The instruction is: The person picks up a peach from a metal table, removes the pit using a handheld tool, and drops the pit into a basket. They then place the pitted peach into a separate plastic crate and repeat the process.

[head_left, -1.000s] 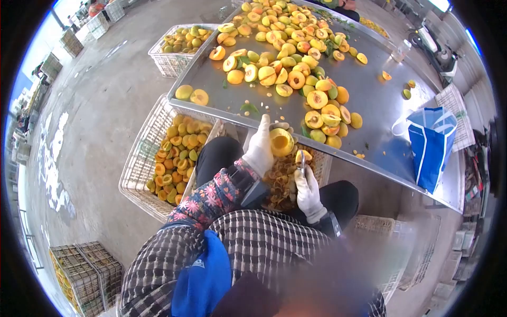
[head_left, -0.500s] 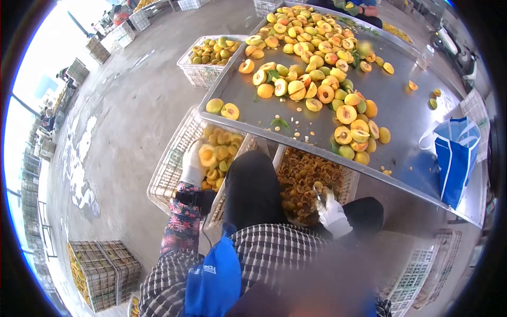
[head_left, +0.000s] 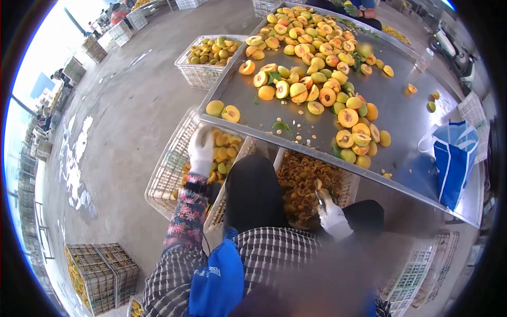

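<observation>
My left hand (head_left: 201, 150), in a white glove, is above the left white crate (head_left: 168, 168), its fingers stretched toward the table corner and nothing visible in them. Yellow peach halves (head_left: 226, 150) lie in that crate, beside the hand. Two more peach pieces (head_left: 231, 113) rest on the table corner just above it. My right hand (head_left: 334, 217), also gloved, is closed round a small metal tool (head_left: 320, 198). At the tool's tip is a small yellowish piece (head_left: 318, 185), too small to name. Under it, another crate (head_left: 348, 186) holds brownish-orange fruit scraps (head_left: 303, 177).
A steel table (head_left: 401, 116) with a raised edge carries a heap of halved peaches (head_left: 311, 47). On its right stand a blue bag (head_left: 455, 164) and a clear bottle (head_left: 424, 59). A filled crate (head_left: 203, 75) stands beyond. Another person's arm (head_left: 364, 11) shows across the table.
My left hand has let go of a peach half over the left crate and moved up toward the table corner. My right hand stays nearly in place with the tool.
</observation>
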`<state>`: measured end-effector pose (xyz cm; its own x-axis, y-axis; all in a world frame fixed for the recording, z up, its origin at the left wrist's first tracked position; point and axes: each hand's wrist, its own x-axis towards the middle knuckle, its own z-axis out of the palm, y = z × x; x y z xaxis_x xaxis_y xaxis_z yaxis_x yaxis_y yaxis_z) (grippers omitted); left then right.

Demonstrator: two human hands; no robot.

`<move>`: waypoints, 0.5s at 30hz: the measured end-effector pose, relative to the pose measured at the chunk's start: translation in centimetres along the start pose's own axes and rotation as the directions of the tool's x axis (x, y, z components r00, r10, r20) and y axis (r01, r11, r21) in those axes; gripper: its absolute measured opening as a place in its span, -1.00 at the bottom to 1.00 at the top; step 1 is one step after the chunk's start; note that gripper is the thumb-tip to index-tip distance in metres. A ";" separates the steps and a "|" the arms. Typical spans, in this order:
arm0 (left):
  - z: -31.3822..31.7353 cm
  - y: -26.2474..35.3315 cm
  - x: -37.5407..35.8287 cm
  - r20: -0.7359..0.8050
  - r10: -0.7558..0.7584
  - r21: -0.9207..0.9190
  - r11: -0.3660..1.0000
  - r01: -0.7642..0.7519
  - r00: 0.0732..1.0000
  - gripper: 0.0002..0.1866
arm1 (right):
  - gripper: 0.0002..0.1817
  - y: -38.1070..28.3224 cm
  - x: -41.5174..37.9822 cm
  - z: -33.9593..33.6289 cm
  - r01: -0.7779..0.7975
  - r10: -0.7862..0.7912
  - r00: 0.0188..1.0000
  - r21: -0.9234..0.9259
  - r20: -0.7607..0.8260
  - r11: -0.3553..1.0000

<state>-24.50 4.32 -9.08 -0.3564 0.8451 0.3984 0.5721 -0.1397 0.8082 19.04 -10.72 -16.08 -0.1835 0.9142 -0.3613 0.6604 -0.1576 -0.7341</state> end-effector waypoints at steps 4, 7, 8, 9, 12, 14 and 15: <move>7.1 9.7 5.4 0.347 0.285 -0.150 0.957 -0.247 0.894 -0.67 | -0.41 -4.4 -0.4 -1.0 0.036 -0.050 0.996 -0.183 -0.072 0.982; 13.0 11.9 7.3 0.693 0.153 0.069 0.959 -0.276 0.704 -0.55 | -0.40 -5.9 -0.7 -1.5 0.012 -0.021 0.998 -0.143 -0.063 0.990; 17.3 7.6 7.8 0.790 0.117 0.197 0.881 -0.430 0.602 -0.49 | -0.41 -4.6 -0.7 -0.9 0.058 -0.069 0.994 -0.126 -0.084 0.990; 18.6 7.5 8.7 0.849 0.062 0.260 0.816 -0.517 0.524 -0.36 | -0.42 -2.8 -0.7 -0.2 0.120 -0.132 0.986 -0.118 -0.103 0.986; 20.4 10.6 7.1 0.834 -0.110 0.438 0.727 -0.529 0.540 -0.05 | -0.45 -1.7 -0.7 0.1 0.231 -0.297 0.938 -0.317 -0.177 0.920; 23.0 9.7 5.5 0.748 -0.143 0.517 0.739 -0.433 0.649 -0.18 | -0.44 -3.7 -1.2 -0.9 0.170 -0.200 0.970 -0.203 -0.136 0.964; 22.9 9.7 5.5 0.788 -0.107 0.469 0.743 -0.478 0.606 -0.31 | -0.43 -4.3 -1.2 -1.2 0.182 -0.206 0.970 -0.173 -0.127 0.968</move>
<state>-4.00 19.44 -8.96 0.3046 0.9340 -0.1868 0.9416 -0.2658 0.2065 17.28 -10.70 -11.74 -0.2211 0.9670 -0.1264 0.7320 0.0789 -0.6767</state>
